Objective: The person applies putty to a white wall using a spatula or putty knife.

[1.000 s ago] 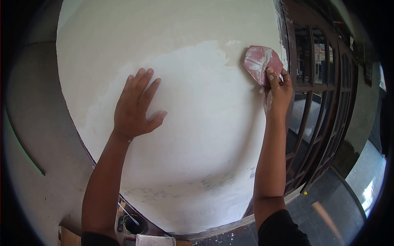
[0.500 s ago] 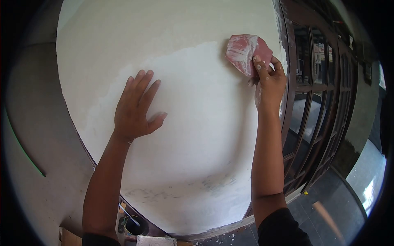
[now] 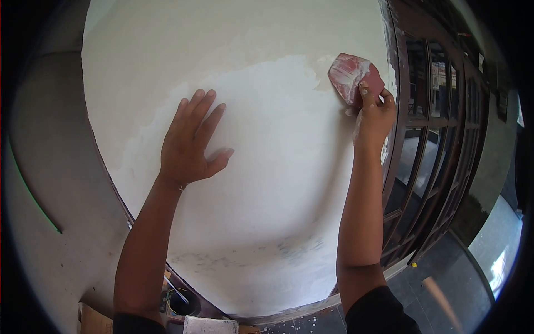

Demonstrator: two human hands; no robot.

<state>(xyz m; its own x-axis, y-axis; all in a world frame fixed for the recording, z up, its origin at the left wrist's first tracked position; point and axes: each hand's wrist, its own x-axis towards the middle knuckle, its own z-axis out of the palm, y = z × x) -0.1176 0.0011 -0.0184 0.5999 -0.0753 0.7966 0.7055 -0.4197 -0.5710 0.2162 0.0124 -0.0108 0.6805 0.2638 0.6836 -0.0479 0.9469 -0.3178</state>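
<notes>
My right hand [image 3: 374, 114] grips a red putty scraper [image 3: 351, 75] smeared with white filler, its blade pressed flat on the wall [image 3: 267, 167] near the upper right edge of the whiter, freshly coated patch. My left hand [image 3: 192, 142] rests flat on the wall with fingers spread, well to the left of the scraper and lower. It holds nothing.
A dark wooden door frame with glass panes [image 3: 434, 128] stands right of the wall. Below are a dark tiled floor [image 3: 445, 289], a cardboard box [image 3: 92, 320], a white container [image 3: 210, 325] and a round dark pot with wires [image 3: 181, 303].
The scraper swept left and up half a second ago, then came back right to the edge by the door frame. My left hand stayed pressed on the wall.
</notes>
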